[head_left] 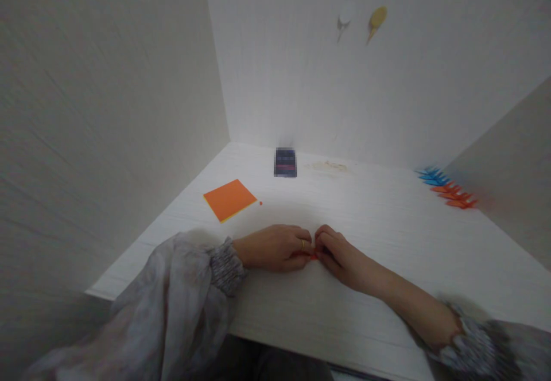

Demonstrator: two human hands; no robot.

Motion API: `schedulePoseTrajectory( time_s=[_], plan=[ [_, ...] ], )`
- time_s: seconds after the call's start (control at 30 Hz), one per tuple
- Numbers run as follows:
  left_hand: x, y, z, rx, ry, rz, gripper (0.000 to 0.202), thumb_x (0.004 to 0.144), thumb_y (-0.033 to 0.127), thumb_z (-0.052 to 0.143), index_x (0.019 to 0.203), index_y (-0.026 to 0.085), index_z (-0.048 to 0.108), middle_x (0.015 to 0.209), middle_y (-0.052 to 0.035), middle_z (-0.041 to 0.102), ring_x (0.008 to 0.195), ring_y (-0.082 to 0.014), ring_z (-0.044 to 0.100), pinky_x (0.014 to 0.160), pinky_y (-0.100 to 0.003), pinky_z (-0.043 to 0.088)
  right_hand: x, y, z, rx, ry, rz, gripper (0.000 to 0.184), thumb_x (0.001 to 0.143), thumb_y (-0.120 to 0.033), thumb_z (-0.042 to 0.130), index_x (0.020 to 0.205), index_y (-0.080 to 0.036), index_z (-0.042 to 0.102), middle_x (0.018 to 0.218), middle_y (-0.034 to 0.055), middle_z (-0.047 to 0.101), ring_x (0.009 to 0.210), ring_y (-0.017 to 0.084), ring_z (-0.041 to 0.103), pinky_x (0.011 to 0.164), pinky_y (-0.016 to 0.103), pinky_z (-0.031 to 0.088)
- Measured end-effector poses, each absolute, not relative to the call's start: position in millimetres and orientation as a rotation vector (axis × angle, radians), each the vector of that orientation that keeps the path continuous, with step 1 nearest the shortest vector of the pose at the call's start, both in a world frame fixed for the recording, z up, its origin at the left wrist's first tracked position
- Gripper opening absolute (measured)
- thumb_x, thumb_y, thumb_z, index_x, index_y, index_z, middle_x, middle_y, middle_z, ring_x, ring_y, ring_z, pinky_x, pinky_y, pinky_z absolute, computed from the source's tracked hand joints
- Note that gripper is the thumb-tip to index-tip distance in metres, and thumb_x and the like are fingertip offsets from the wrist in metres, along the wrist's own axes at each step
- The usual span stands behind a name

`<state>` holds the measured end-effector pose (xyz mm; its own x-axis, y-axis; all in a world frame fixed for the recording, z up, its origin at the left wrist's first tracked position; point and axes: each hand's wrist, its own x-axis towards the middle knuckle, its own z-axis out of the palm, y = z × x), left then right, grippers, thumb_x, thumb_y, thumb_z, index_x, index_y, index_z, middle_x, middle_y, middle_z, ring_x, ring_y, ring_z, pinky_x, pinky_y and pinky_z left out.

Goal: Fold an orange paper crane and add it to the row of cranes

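My left hand (275, 247) and my right hand (336, 252) meet knuckle to knuckle on the white table (387, 237), both with fingers curled in. Between them a small piece of orange-red folded paper (313, 256) peeks out, pinched by both hands and pressed against the tabletop. Most of the paper is hidden under the fingers. A ring shows on my left hand.
A stack of orange paper squares (229, 199) lies at the left, with a tiny red dot (260, 203) beside it. A dark phone (284, 162) leans at the back wall. Several blue folded paper figures (430, 175) and orange ones (456, 196) line the right wall.
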<state>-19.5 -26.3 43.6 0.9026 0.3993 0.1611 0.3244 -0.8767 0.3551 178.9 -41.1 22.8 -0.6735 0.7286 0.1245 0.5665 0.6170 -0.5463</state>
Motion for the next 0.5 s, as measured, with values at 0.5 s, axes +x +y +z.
schedulePoseTrajectory(
  time_s=[0.5],
  plan=[
    [-24.2,-26.2,44.2,2.932,0.497,0.23,0.021,0.076,0.022,0.048,0.092,0.02,0.06,0.097,-0.0038,0.054,0.077,-0.0149,0.052,0.072,-0.026,0.04,181.0,-41.7,22.0,-1.044,-2.512,0.665,0.011,0.08,-0.009,0.041,0.074,-0.018,0.042,0.083,0.0049,0.046,0.074,0.016,0.043,0.068,0.031,0.04]
  ],
)
